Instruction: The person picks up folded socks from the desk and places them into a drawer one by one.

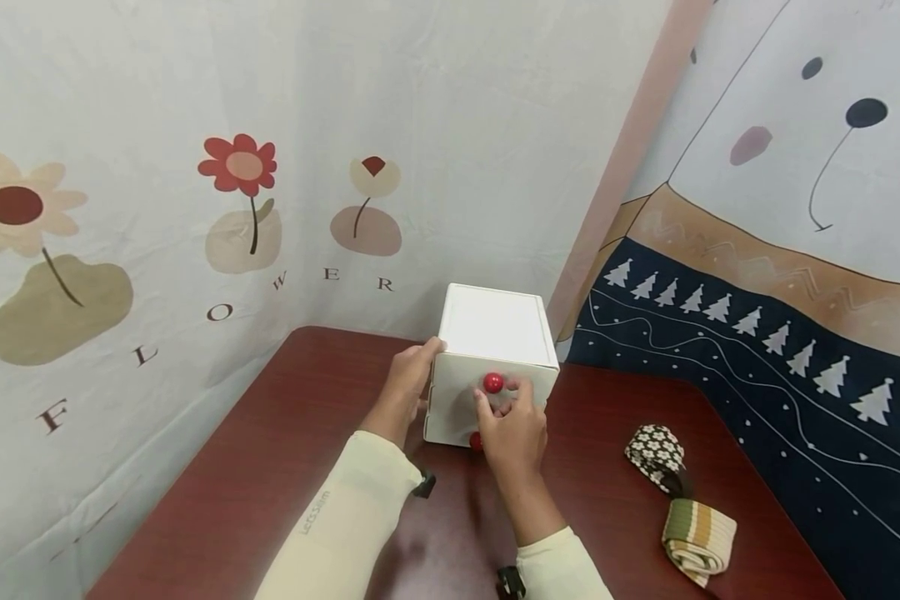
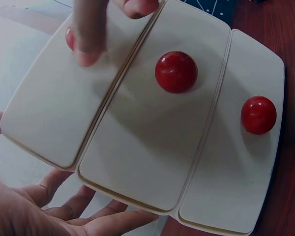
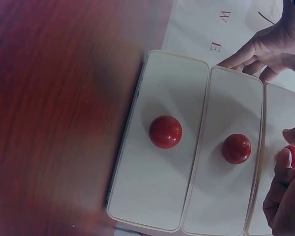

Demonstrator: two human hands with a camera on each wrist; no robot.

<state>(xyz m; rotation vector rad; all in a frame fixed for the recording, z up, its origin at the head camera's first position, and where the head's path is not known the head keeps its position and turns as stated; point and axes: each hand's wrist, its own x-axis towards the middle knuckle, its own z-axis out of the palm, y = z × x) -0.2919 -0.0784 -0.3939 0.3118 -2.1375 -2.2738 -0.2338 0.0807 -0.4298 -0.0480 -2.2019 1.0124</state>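
A small white drawer box (image 1: 457, 400) stands on the table, its three drawer fronts each bearing a round red knob. My left hand (image 1: 412, 371) holds the box at its left side, thumb at the top edge and fingers spread along the side wall. At the top drawer's knob (image 1: 492, 382) is my right hand (image 1: 516, 429), with thumb and fingers bent on either side of it. A narrow gap shows between one finger and the knob. In the left wrist view the middle knob (image 2: 176, 72) and bottom knob (image 2: 258, 115) are untouched.
On the dark red table (image 1: 270, 442), a rolled striped knit piece (image 1: 699, 537) and a bundled black-and-white floral cloth (image 1: 656, 454) lie to the right. Printed curtains (image 1: 450, 125) hang behind the table and along its right side.
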